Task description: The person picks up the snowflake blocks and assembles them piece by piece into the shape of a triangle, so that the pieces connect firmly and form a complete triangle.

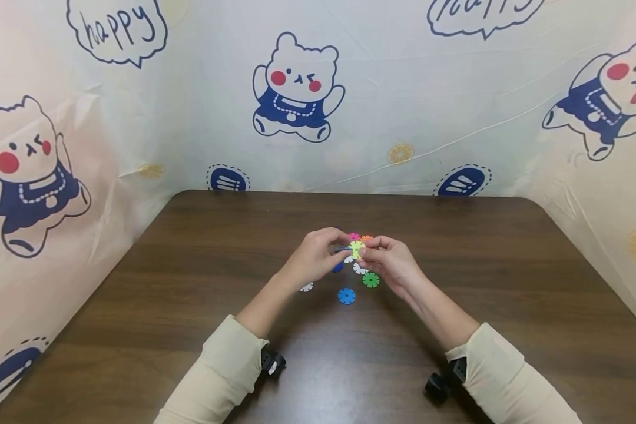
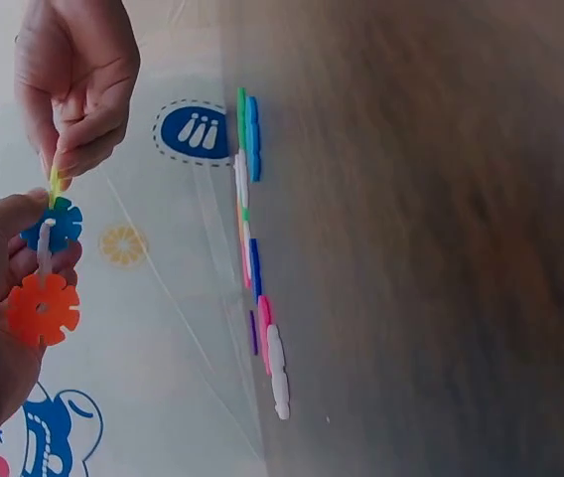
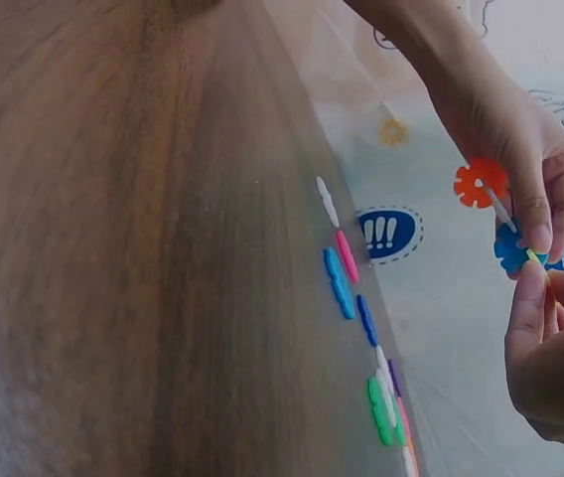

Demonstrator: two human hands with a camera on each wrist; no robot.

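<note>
Both hands meet above the table, holding notched plastic building discs. My left hand [image 1: 312, 254] pinches a blue disc [image 2: 64, 227] between thumb and fingers. A white disc [image 2: 46, 250], seen edge-on, joins that blue one to an orange disc [image 2: 43, 310], forming a small chain. Between the thumb and fingers of my right hand [image 1: 396, 266] is a yellow-green disc [image 1: 357, 249]. Its edge meets the blue disc's rim in the left wrist view; whether the slots are interlocked cannot be told. Fingers partly hide the blue disc.
Below the hands, loose discs lie flat on the brown table [image 1: 191, 294], among them a green disc [image 1: 371, 280], a lighter blue disc [image 1: 347, 295], a white disc [image 1: 307, 287] and a pink disc [image 1: 354, 237]. A printed curtain [image 1: 360, 118] surrounds the table's back and sides.
</note>
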